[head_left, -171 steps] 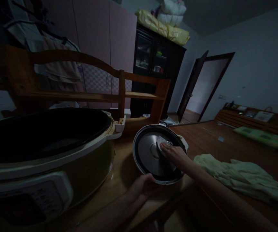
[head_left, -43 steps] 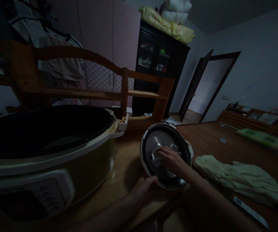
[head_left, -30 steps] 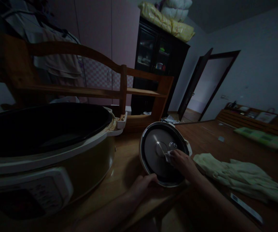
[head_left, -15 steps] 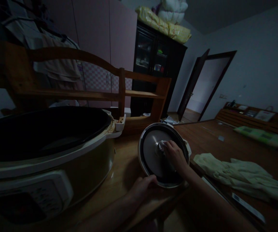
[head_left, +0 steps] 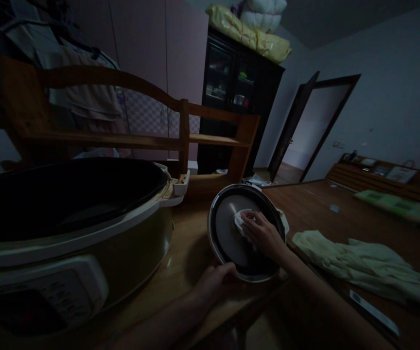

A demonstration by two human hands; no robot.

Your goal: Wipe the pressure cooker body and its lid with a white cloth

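Observation:
A round pot lid [head_left: 228,201] with a metal inner plate and dark rim ring leans tilted on the wooden desk, its inside facing me. My left hand [head_left: 215,282] grips the lid's lower edge, thumb on the rim and the other fingers mostly hidden behind it. In my right hand [head_left: 263,233] is a crumpled white tissue [head_left: 239,221], pressed against the middle of the metal plate with the fingers closed over it. At the left stands a large electric cooker [head_left: 137,257], lidless, with a dark inner pot [head_left: 86,194] and a control panel in front.
A wooden shelf rail [head_left: 122,141] runs along the back of the desk [head_left: 181,243]. Beyond the desk's right edge, pale cloth [head_left: 363,262] lies on a brown surface, with a thin white strip-like object [head_left: 374,311] near it. A dark cabinet [head_left: 224,97] stands behind.
My right hand has shifted slightly on the plate, and more of the white tissue shows under the fingers. The left hand stays at the lid's lower edge.

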